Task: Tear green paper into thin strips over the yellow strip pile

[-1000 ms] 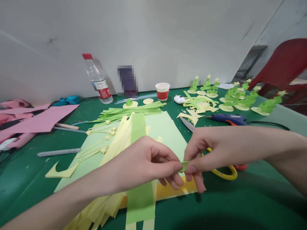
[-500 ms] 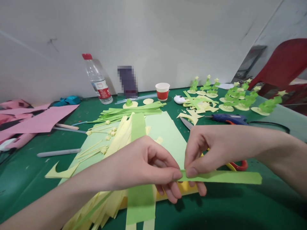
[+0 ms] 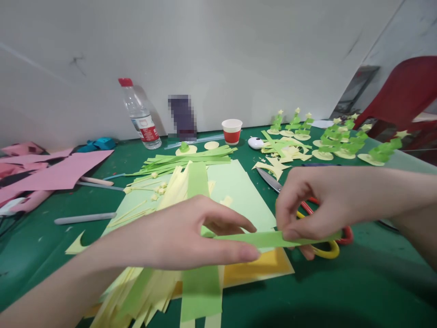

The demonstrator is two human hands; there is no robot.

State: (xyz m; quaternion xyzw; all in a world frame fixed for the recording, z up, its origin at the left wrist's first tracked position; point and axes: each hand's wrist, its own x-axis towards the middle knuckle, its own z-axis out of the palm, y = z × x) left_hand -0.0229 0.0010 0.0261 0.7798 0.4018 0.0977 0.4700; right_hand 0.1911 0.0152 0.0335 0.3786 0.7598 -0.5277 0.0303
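My right hand (image 3: pixel 312 205) pinches a narrow light-green paper strip (image 3: pixel 254 238) between thumb and fingers, a little above the table. The strip runs leftward into the space between the thumb and fingers of my left hand (image 3: pixel 184 232). That hand is open, its thumb and fingertips apart; the strip's left end is partly hidden by it. Below lie a wide green paper strip (image 3: pixel 201 300), a bundle of pale-yellow paper strips (image 3: pixel 150 296) and pale-green sheets (image 3: pixel 235 191). Scissors (image 3: pixel 269 180) with red and yellow handles lie partly under my right hand.
Several green paper plants with star tops (image 3: pixel 380 150) stand at the back right. A paper cup (image 3: pixel 232 132), a water bottle (image 3: pixel 145 123) and green strips (image 3: pixel 191 159) are along the back. Pink paper (image 3: pixel 68 168) lies left; paper scraps (image 3: pixel 287 150) lie near the plants.
My left fingers have opened from their pinch on the strip. My right hand has moved right and slightly up, carrying hold along the strip, which now extends further left.
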